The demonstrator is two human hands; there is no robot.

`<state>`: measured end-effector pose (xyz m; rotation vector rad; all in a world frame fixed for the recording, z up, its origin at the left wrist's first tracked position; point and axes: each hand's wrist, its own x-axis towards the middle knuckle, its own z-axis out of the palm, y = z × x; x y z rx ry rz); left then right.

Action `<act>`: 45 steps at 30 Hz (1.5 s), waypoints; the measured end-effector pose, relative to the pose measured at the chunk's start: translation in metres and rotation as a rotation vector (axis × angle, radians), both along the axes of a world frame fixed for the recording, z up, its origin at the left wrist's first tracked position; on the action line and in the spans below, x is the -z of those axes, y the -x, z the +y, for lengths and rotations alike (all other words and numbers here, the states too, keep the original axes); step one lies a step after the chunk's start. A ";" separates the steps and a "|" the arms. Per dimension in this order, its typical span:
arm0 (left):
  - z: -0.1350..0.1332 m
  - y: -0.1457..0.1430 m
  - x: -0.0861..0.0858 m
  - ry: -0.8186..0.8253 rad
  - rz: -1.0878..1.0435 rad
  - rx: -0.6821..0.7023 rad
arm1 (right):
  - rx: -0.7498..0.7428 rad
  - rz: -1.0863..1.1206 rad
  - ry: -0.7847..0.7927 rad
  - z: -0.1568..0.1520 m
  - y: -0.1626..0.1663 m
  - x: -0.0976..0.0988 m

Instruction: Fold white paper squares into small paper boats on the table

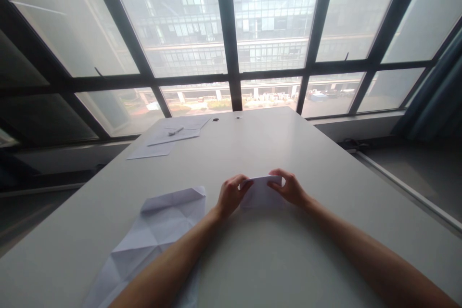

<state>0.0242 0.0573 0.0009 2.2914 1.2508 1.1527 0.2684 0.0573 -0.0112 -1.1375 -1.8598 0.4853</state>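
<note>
A small folded piece of white paper [262, 195] stands tilted up on the table between my hands. My left hand [231, 194] pinches its upper left corner. At the upper right corner, my right hand [288, 186] grips the same paper between thumb and fingers. The paper's lower edge rests on or close to the tabletop. Left of it lies a larger creased sheet of paper [155, 226], spread out with fold lines and partly covered by my left forearm.
The white table [249, 149] reaches toward a wall of dark-framed windows [233, 77]. Flat white sheets [155, 150] lie at its far left, with a pen or marker [176, 131] on top. Round holes [215, 120] pierce the far end. A blue curtain [431, 91] hangs at right.
</note>
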 end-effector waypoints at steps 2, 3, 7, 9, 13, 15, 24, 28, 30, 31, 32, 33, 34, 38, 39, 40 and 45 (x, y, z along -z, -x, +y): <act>-0.001 -0.001 0.002 -0.008 -0.048 -0.033 | -0.006 0.135 0.030 0.002 0.001 0.002; -0.001 -0.001 0.003 -0.010 -0.075 -0.047 | -0.021 0.203 0.056 0.003 0.001 0.002; -0.001 -0.002 0.007 0.014 -0.199 -0.101 | -0.118 0.452 0.217 0.003 0.007 0.005; 0.000 -0.003 0.007 0.062 -0.261 -0.094 | -0.140 0.530 0.269 0.003 0.009 0.006; 0.003 -0.003 0.004 0.028 -0.255 -0.084 | -0.074 0.539 0.333 0.006 0.008 0.006; 0.004 -0.002 0.003 -0.046 -0.139 -0.082 | -0.025 0.494 0.337 0.009 0.007 0.006; 0.004 -0.003 0.014 0.072 0.528 0.164 | 0.166 0.025 0.174 0.009 0.011 0.013; 0.003 -0.004 0.012 0.079 0.593 0.181 | 0.233 -0.283 -0.039 0.000 0.009 0.009; 0.004 -0.004 0.011 0.080 0.603 0.184 | 0.218 -0.344 -0.099 -0.003 0.010 0.004; 0.004 -0.004 0.011 0.083 0.612 0.188 | 0.203 -0.356 -0.109 -0.004 0.010 0.003; 0.004 -0.004 0.010 0.087 0.622 0.192 | 0.176 -0.369 -0.111 -0.005 0.011 0.001; 0.004 -0.004 0.010 0.093 0.633 0.195 | 0.129 -0.390 -0.108 -0.005 0.012 0.001; 0.004 -0.004 0.010 0.101 0.646 0.196 | 0.070 -0.423 -0.096 -0.005 0.013 0.001; 0.004 -0.004 0.009 0.134 0.686 0.185 | -0.113 -0.606 0.038 -0.005 0.017 0.004; 0.004 -0.004 0.009 0.137 0.690 0.183 | -0.121 -0.640 0.074 -0.005 0.018 0.005; 0.004 -0.004 0.009 0.135 0.691 0.180 | -0.118 -0.666 0.102 -0.006 0.018 0.005; 0.005 -0.005 0.011 0.128 0.698 0.183 | -0.098 -0.722 0.139 -0.007 0.019 0.002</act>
